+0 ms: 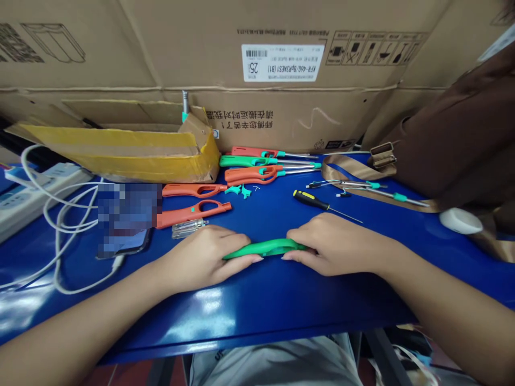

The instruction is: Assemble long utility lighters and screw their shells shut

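A green lighter casing (pixel 263 249) is held level above the table's near part. My left hand (pixel 209 253) is closed on its left end, and my right hand (pixel 336 244) grips the right end. Both thumbs lie along its near side; the fingers cover its two ends. Just beyond my left hand are clear fuel tanks (pixel 188 228) and an orange lighter casing (pixel 193 213). A black-and-yellow screwdriver (pixel 311 200) lies past my right hand, its shaft pointing right.
Assembled lighters (pixel 253 174) and small teal parts (pixel 244 191) lie farther back. Metal lighter tubes (pixel 386 196) rest near a brown strap (pixel 341 167) at right. A yellow-taped box (pixel 140 158), phone (pixel 134 241), white cables (pixel 60 236) and power strip (pixel 44 193) occupy the left.
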`<state>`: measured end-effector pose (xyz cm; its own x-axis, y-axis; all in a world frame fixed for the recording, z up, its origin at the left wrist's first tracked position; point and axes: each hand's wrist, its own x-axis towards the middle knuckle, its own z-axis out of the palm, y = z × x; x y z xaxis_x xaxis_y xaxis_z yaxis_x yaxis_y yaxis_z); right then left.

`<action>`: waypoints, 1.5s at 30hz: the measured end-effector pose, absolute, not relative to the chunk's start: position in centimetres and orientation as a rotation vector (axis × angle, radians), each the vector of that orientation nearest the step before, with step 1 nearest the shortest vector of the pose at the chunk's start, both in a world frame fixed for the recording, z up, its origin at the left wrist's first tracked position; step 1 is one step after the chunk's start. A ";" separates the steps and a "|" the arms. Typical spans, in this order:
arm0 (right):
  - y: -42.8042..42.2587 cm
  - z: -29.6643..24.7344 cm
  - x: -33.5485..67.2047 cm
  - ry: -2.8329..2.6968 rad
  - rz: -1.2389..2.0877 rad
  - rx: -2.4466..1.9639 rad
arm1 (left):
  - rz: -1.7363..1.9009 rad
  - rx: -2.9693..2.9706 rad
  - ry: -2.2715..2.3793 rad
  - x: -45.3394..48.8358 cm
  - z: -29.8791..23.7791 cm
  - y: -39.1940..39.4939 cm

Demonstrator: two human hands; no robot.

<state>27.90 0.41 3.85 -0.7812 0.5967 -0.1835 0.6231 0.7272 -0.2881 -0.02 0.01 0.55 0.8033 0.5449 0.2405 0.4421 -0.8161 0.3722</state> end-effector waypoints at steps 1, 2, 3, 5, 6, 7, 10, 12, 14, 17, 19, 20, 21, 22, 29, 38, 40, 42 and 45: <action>0.5 3.9 28.0 2.854 -0.546 1.019 | 0.494 2.698 0.772 0.0 0.6 0.0; 0.7 3.9 28.1 2.859 -0.563 1.027 | 0.498 2.708 0.786 0.0 0.6 -0.1; 0.8 3.8 28.2 2.863 -0.569 1.025 | 0.505 2.721 0.793 0.0 0.6 -0.2; 0.9 3.7 28.2 2.870 -0.563 1.001 | 0.515 2.736 0.797 0.0 0.7 -0.3; 0.9 3.6 28.3 2.874 -0.561 0.984 | 0.518 2.733 0.796 0.0 0.8 -0.3; 0.9 3.6 28.3 2.877 -0.561 0.971 | 0.514 2.722 0.796 0.1 0.9 -0.3; 0.7 3.6 28.2 2.880 -0.548 0.979 | 0.490 2.651 0.825 0.2 1.1 -0.4; 0.7 3.7 28.1 2.874 -0.527 1.014 | 0.478 2.584 0.864 0.3 1.2 -0.4; 0.8 3.8 28.1 2.860 -0.516 1.058 | 0.477 2.483 0.905 0.5 1.3 -0.4; 1.1 3.8 28.1 2.824 -0.509 1.126 | 0.482 2.233 0.999 0.8 1.4 -0.3; 1.4 3.8 28.4 2.808 -0.489 1.164 | 0.492 2.020 1.084 1.0 1.4 -0.2; 1.6 3.8 28.5 2.808 -0.471 1.180 | 0.500 1.918 1.123 1.0 1.4 -0.1; 1.7 3.8 28.7 2.816 -0.448 1.192 | 0.515 1.836 1.155 1.1 1.4 0.0; 1.8 3.8 28.8 2.834 -0.420 1.203 | 0.535 1.782 1.178 1.1 1.3 0.1; 2.4 3.8 29.3 3.072 -0.373 1.685 | 0.667 2.180 1.078 0.9 0.2 0.0; 3.7 2.1 29.8 2.459 0.135 1.914 | 0.440 2.601 1.049 0.0 0.4 -0.3; 3.6 2.1 29.7 2.597 0.142 1.953 | 0.430 2.557 1.060 0.0 0.5 -0.4; 3.4 2.2 29.5 2.816 0.080 2.015 | 0.438 2.489 1.056 0.2 0.6 -0.5; 2.9 2.3 29.1 3.158 -0.249 2.069 | 0.478 2.424 1.044 0.5 0.6 -0.9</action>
<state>29.07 2.92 2.29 -0.2625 0.8613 0.4350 0.7826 0.4538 -0.4262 0.51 -0.89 0.59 0.6527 0.7459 0.1327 0.5880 -0.6092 0.5320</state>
